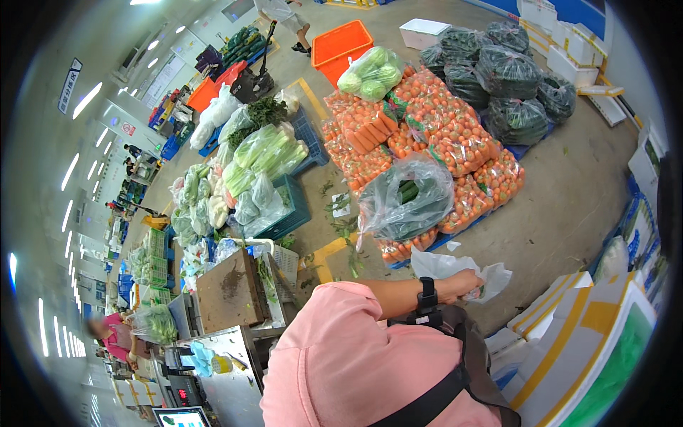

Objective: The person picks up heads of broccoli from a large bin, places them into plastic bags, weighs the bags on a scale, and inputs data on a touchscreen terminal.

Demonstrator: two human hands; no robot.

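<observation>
My left hand (pixel 465 283) comes in from the pink sleeve, with a black band on the wrist. Its fingers are closed on a thin, whitish plastic bag (pixel 495 282), which spreads out on both sides of the fist. My right hand is out of view. Just beyond the fist, a clear plastic bag of dark green cucumber-like vegetables (pixel 408 193) lies open-mouthed on stacked bags of carrots (pixel 453 123). A blue pallet (pixel 463 225) shows under the carrot bags. On top of the stack rests a bag of pale green vegetables (pixel 372 74).
Dark bagged vegetables (pixel 509 72) stand behind the carrots. Taped foam boxes (pixel 573 341) are close on the right. At left are a metal worktable (pixel 229 368), a brown board (pixel 229 288) and a green crate (pixel 291 208). A person in a pink top (pixel 118 339) stands farther left.
</observation>
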